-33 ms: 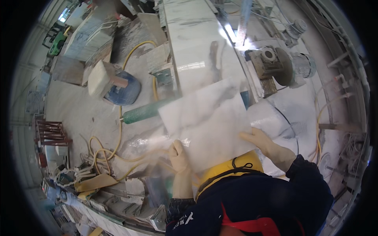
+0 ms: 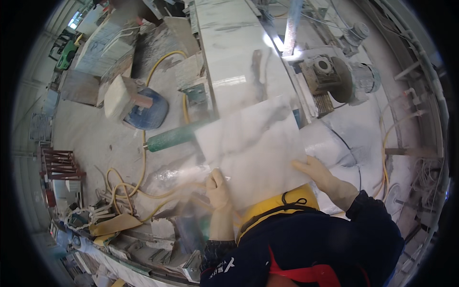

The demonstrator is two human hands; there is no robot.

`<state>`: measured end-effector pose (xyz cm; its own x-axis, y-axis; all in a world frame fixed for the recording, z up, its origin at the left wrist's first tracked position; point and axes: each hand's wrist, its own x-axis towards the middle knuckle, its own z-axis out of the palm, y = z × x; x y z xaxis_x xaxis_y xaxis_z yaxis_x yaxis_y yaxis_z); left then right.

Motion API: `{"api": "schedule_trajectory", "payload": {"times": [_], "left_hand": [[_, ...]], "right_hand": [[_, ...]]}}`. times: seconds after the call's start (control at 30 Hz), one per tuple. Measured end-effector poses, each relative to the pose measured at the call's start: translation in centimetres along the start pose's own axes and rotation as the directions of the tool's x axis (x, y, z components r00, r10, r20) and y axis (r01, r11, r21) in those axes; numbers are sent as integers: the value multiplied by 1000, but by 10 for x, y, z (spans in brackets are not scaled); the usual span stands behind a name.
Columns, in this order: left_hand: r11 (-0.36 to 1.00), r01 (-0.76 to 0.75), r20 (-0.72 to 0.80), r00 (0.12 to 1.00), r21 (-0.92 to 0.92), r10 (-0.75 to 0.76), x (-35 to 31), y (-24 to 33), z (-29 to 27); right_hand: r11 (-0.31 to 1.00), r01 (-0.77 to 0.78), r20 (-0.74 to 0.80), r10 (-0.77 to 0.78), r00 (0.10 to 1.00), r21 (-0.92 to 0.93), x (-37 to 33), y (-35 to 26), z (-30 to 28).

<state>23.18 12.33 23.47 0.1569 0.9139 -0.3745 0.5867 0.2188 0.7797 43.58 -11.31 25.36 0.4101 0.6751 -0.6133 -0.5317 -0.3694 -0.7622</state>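
Note:
A white marble slab (image 2: 253, 148) with grey veins lies in front of my body, tilted toward the far right. My left hand (image 2: 218, 191), in a cream rubber glove, grips its left edge near the lower corner, thumb on top. At the right edge my right hand (image 2: 320, 174), gloved alike, holds the slab with the thumb over the rim. The fingers of both hands are hidden under the slab. Its far end overlaps a green roller (image 2: 172, 137) and the near end of a long polished white stone surface (image 2: 229, 52). The slab's near edge meets my yellow apron (image 2: 287, 198).
A dusty motor with gearbox (image 2: 330, 79) stands right of the stone surface. To the left are a blue stool-like base (image 2: 153, 112) with a pale block, and a yellow hose (image 2: 143, 167) looping over the floor. Stone offcuts (image 2: 162, 229) lie at the lower left.
The surroundings have shifted slightly left in my view. The slab and both hands keep nearly the same places and grip.

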Motion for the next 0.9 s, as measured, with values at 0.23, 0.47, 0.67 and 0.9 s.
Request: {"api": "schedule_trajectory", "payload": {"times": [0.23,0.47,0.67,0.9], "left_hand": [[991,-45,249,966,-126,75,11,-34,28],[1000,-2,312,950,-25,9,13,-53,41],[1000,7,301,953,-21,0,25,-61,49],[1000,-2,328,945,10,-1,30,-66,58]], "right_hand": [[985,-9,-363,73,929,174,-25,50,4],[987,-13,-431,81,899,159,-20,70,-11],[992,-16,-415,68,908,127,0,75,-22],[991,-52,-408,97,908,120,9,75,-30]]}}
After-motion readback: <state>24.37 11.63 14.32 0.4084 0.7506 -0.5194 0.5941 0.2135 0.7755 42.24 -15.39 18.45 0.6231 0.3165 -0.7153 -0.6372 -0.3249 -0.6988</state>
